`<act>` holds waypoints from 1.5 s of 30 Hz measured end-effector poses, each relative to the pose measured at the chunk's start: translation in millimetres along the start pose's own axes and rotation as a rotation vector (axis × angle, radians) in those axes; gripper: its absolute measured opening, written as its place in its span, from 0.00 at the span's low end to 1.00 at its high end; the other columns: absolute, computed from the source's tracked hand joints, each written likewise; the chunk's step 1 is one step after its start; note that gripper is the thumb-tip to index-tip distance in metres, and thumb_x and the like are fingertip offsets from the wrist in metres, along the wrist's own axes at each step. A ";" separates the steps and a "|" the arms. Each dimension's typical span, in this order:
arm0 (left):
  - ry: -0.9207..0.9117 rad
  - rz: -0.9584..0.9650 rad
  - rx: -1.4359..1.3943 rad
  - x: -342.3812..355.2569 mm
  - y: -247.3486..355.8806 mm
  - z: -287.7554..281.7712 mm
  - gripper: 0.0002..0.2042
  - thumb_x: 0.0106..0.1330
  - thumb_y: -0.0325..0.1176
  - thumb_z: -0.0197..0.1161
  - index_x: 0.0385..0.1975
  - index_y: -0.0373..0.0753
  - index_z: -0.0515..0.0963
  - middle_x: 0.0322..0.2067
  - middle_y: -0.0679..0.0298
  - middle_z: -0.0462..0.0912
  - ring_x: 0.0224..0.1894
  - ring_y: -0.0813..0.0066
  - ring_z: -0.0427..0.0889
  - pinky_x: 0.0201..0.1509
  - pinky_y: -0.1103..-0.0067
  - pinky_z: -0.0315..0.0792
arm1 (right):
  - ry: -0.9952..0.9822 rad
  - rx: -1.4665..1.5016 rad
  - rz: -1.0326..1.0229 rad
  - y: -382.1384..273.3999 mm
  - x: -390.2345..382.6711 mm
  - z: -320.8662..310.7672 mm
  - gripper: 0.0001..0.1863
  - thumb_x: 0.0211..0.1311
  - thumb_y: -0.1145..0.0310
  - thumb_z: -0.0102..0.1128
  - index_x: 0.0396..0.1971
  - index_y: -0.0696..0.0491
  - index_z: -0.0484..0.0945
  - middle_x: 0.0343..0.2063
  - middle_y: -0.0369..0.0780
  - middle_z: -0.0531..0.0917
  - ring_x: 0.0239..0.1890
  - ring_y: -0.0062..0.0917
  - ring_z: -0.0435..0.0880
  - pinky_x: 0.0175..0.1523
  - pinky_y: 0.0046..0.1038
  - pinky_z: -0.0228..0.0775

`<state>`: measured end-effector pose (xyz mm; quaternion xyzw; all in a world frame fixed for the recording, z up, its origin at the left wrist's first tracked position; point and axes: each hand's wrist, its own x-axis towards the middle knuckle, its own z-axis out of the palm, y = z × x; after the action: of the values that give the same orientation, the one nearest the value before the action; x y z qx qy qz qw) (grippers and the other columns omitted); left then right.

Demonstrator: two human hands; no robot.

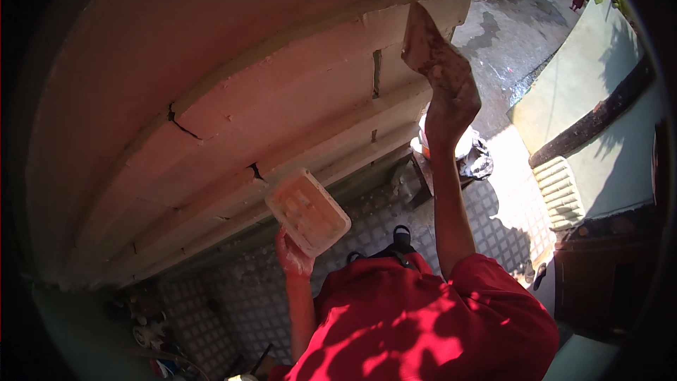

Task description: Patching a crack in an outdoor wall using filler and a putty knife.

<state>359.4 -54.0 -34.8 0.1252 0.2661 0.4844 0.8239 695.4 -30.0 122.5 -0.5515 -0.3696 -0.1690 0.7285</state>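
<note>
My right hand (pixel 457 92) is raised at the upper right, its fingers closed round a putty knife (pixel 420 41). The broad, stained blade points upward, close to the end of a pale, stepped moulding (pixel 282 77). I cannot tell whether the blade touches it. Lower down, my left hand (pixel 293 255) grips a shallow rectangular plastic tub (pixel 310 213) by its near end. Smears of pale paste coat the inside of the tub, which is tilted. Dark cracks and gaps run through the moulding, one on its left part (pixel 185 124) and a narrow upright slot (pixel 376 74) near the knife.
Behind my right forearm, white bags (pixel 478 159) rest on a small dark stool (pixel 422 182). A ribbed cream panel (pixel 559 192) leans by the pale wall at right, near a dark pole (pixel 592 123). Clutter (pixel 149 330) lies on the patterned tile floor (pixel 211 310) at lower left.
</note>
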 end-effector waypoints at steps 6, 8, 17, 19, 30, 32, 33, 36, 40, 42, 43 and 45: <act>0.003 -0.033 0.041 12.5 -14.1 9.0 0.26 0.66 0.42 0.51 0.63 0.43 0.61 0.61 0.62 0.67 0.62 0.62 0.66 0.64 0.63 0.63 | 0.211 -0.081 -0.117 78.4 92.0 -54.7 0.14 0.54 0.82 0.56 0.42 0.64 0.77 0.37 0.39 0.83 0.38 0.24 0.82 0.44 0.25 0.74; 0.009 -0.024 0.041 14.5 -18.9 11.5 0.26 0.66 0.42 0.51 0.64 0.43 0.61 0.61 0.62 0.66 0.62 0.62 0.66 0.64 0.63 0.62 | 0.158 -0.212 -0.196 84.9 90.6 -45.3 0.14 0.54 0.82 0.52 0.42 0.61 0.79 0.36 0.43 0.84 0.39 0.28 0.83 0.44 0.28 0.74; -0.002 0.006 0.054 17.1 -22.1 24.5 0.28 0.66 0.42 0.51 0.66 0.42 0.57 0.63 0.60 0.62 0.64 0.61 0.63 0.66 0.62 0.60 | -0.029 -0.117 -0.158 -8.4 5.9 26.8 0.17 0.56 0.84 0.50 0.45 0.57 0.80 0.38 0.46 0.85 0.42 0.33 0.85 0.44 0.29 0.76; -0.012 0.004 0.070 19.1 -25.2 28.6 0.29 0.66 0.43 0.51 0.66 0.43 0.56 0.64 0.60 0.61 0.65 0.60 0.62 0.66 0.62 0.60 | -0.102 -0.114 -0.140 -20.0 -18.6 32.7 0.16 0.56 0.83 0.53 0.44 0.57 0.80 0.37 0.47 0.85 0.41 0.33 0.86 0.45 0.28 0.75; 0.056 0.047 0.056 18.6 -26.9 26.0 0.28 0.66 0.43 0.51 0.66 0.43 0.57 0.63 0.61 0.63 0.64 0.61 0.64 0.66 0.63 0.60 | 0.188 -0.296 -0.231 51.3 86.7 -12.0 0.21 0.53 0.87 0.47 0.45 0.58 0.80 0.42 0.46 0.84 0.45 0.32 0.84 0.49 0.30 0.75; 0.051 0.039 0.031 18.1 -26.6 21.8 0.28 0.66 0.42 0.51 0.66 0.43 0.57 0.62 0.61 0.64 0.63 0.62 0.64 0.65 0.64 0.61 | 0.157 -0.305 -0.268 48.7 73.4 1.9 0.20 0.55 0.86 0.48 0.46 0.58 0.80 0.41 0.46 0.84 0.45 0.32 0.84 0.48 0.29 0.76; 0.032 0.013 0.010 19.6 -28.0 22.4 0.28 0.67 0.42 0.51 0.65 0.43 0.57 0.62 0.61 0.64 0.63 0.62 0.65 0.65 0.64 0.61 | 0.150 -0.207 -0.245 46.3 60.0 10.5 0.18 0.57 0.85 0.49 0.46 0.58 0.80 0.41 0.46 0.84 0.44 0.32 0.85 0.47 0.28 0.76; 0.065 0.050 0.000 17.2 -25.0 17.2 0.27 0.67 0.42 0.51 0.65 0.42 0.58 0.61 0.61 0.65 0.62 0.62 0.66 0.65 0.64 0.62 | -0.037 -0.092 -0.114 2.8 4.9 31.5 0.20 0.58 0.88 0.46 0.48 0.59 0.78 0.44 0.45 0.83 0.48 0.29 0.82 0.50 0.26 0.76; 0.016 0.011 -0.052 12.3 -19.2 26.6 0.24 0.67 0.40 0.51 0.62 0.41 0.63 0.59 0.62 0.69 0.61 0.63 0.69 0.64 0.64 0.64 | -0.196 0.005 -0.131 -51.3 -56.4 64.1 0.23 0.48 0.90 0.49 0.46 0.59 0.79 0.42 0.49 0.82 0.44 0.40 0.83 0.45 0.32 0.78; 0.031 0.015 -0.014 15.3 -20.0 25.5 0.25 0.66 0.41 0.51 0.63 0.42 0.62 0.59 0.62 0.68 0.61 0.63 0.68 0.64 0.64 0.63 | -0.314 0.176 -0.110 -73.1 -77.4 77.6 0.29 0.42 0.92 0.47 0.48 0.58 0.78 0.48 0.48 0.80 0.52 0.40 0.78 0.52 0.33 0.76; 0.053 0.027 0.022 15.5 -19.8 24.7 0.26 0.66 0.42 0.51 0.63 0.42 0.60 0.59 0.61 0.68 0.62 0.63 0.67 0.64 0.64 0.62 | -0.310 0.174 -0.111 -79.4 -84.5 80.4 0.29 0.42 0.92 0.47 0.48 0.58 0.78 0.48 0.48 0.80 0.52 0.40 0.78 0.52 0.33 0.76; 0.062 0.040 0.036 15.8 -20.3 19.1 0.26 0.66 0.42 0.51 0.63 0.42 0.61 0.59 0.61 0.68 0.61 0.62 0.67 0.64 0.64 0.62 | -0.375 0.240 -0.099 -88.5 -93.2 83.1 0.30 0.40 0.92 0.46 0.48 0.58 0.78 0.48 0.48 0.80 0.54 0.40 0.77 0.54 0.34 0.75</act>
<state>391.1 -49.4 -33.5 0.1303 0.2979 0.4996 0.8029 545.8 2.4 124.8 -0.4639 -0.5426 -0.0539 0.6982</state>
